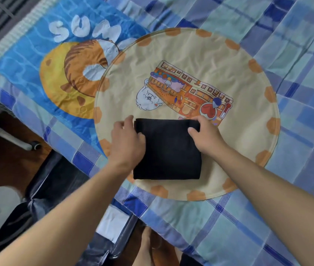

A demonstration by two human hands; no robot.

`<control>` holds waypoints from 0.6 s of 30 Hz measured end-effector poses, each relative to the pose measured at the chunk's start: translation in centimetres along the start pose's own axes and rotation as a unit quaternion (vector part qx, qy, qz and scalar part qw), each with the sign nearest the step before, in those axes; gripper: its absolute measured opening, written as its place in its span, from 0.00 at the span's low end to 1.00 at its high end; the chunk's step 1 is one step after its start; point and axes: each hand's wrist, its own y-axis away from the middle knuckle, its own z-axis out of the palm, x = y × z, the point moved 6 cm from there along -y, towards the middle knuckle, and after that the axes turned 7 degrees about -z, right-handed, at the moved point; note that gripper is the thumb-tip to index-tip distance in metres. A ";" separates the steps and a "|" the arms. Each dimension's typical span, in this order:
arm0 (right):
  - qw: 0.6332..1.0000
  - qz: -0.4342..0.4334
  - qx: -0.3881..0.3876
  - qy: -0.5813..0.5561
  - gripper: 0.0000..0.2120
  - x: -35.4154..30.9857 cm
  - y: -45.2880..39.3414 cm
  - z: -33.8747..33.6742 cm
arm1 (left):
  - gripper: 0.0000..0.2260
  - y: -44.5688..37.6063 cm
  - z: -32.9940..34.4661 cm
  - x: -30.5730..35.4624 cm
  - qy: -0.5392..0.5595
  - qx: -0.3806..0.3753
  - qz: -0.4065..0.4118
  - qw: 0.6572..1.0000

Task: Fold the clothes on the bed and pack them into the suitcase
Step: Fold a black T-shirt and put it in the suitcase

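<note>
A black, matte folded garment (168, 150), squarish with soft rounded edges, lies on a round cream fabric mat (200, 54) with orange scalloped patches along its rim and a cartoon print. The mat rests on the bed's blue-and-teal checked quilted cover (296, 45), overlapping a blue cartoon-print pillow (27, 60) at ten o'clock. The left hand (127, 143) lies at the garment's nine o'clock edge, its grip curled round that edge, fingertips hidden beneath. The right hand (205, 134) pinches the corner at one o'clock. At seven o'clock, beside the bed, a dark soft-sided suitcase (60, 179) shows blurred and partly hidden by the forearms.
</note>
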 end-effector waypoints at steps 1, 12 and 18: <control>0.999 -0.012 0.051 -0.002 0.19 0.0 0.5 -0.2 | 0.26 1.1 0.4 0.9 -0.076 0.059 0.068 0.993; 0.968 -0.128 0.130 0.171 0.32 1.7 3.6 7.4 | 0.30 1.9 8.9 -1.0 -0.178 0.056 0.089 0.978; 0.998 -0.002 0.053 -0.027 0.35 1.1 5.3 6.8 | 0.27 3.0 5.3 -2.8 0.098 -0.062 -0.032 0.993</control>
